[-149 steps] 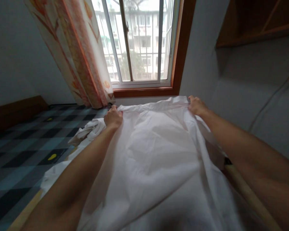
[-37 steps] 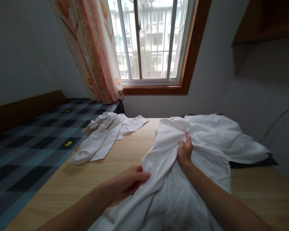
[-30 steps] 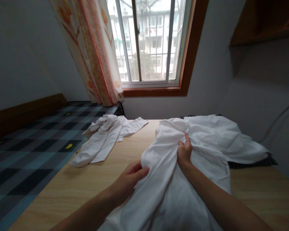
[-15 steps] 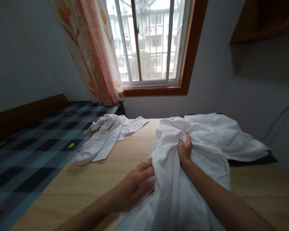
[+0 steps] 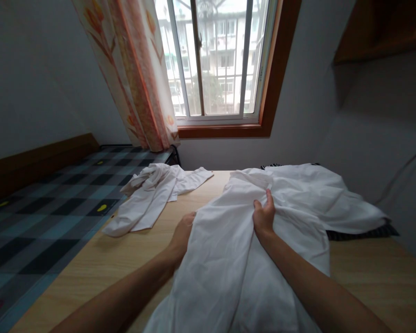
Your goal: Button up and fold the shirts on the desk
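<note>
A large white shirt (image 5: 218, 249) lies lengthwise over the table toward me, its front part drawn wide and fairly smooth. My left hand (image 5: 183, 231) is closed on its left edge, the fingertips partly hidden by the cloth. At the middle of the shirt, my right hand (image 5: 264, 217) grips a fold, thumb pointing away from me and the other fingers mostly out of sight. A crease runs from the right hand down toward the near edge. To the left, a second white garment (image 5: 156, 194) lies crumpled, apart from both hands.
Beneath everything is a light wooden table (image 5: 104, 273). Dark striped cloth (image 5: 364, 232) shows under the shirt at the right. A checked bed (image 5: 48, 222) adjoins the table's left side. Behind are a patterned curtain (image 5: 138, 92) and a barred window (image 5: 218, 69); a wooden shelf (image 5: 377, 41) hangs upper right.
My left hand has moved left and away from me, taking the shirt's edge with it. The bunched folds there are now spread flat. My right hand has stayed nearly in place.
</note>
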`<control>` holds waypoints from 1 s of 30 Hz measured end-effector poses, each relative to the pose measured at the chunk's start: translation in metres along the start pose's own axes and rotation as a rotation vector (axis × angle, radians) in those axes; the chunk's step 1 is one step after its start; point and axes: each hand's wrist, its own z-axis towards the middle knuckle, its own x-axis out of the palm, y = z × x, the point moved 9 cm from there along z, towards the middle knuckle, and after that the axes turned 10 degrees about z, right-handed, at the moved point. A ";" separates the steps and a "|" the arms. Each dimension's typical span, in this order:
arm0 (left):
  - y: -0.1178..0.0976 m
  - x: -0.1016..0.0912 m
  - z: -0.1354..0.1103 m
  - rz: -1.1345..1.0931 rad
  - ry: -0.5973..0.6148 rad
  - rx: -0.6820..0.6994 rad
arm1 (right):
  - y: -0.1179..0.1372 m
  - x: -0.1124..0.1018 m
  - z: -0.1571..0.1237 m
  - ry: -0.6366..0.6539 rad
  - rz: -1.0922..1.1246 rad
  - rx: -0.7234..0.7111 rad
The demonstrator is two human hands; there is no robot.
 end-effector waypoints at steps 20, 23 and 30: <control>0.021 -0.015 -0.004 0.091 0.223 -0.037 | 0.007 -0.006 -0.001 -0.038 -0.008 -0.010; 0.002 -0.051 0.005 0.360 0.065 0.055 | 0.008 -0.006 -0.001 -0.041 -0.011 -0.006; -0.035 -0.187 0.037 0.621 -0.556 0.033 | 0.021 0.004 -0.006 0.050 0.017 -0.066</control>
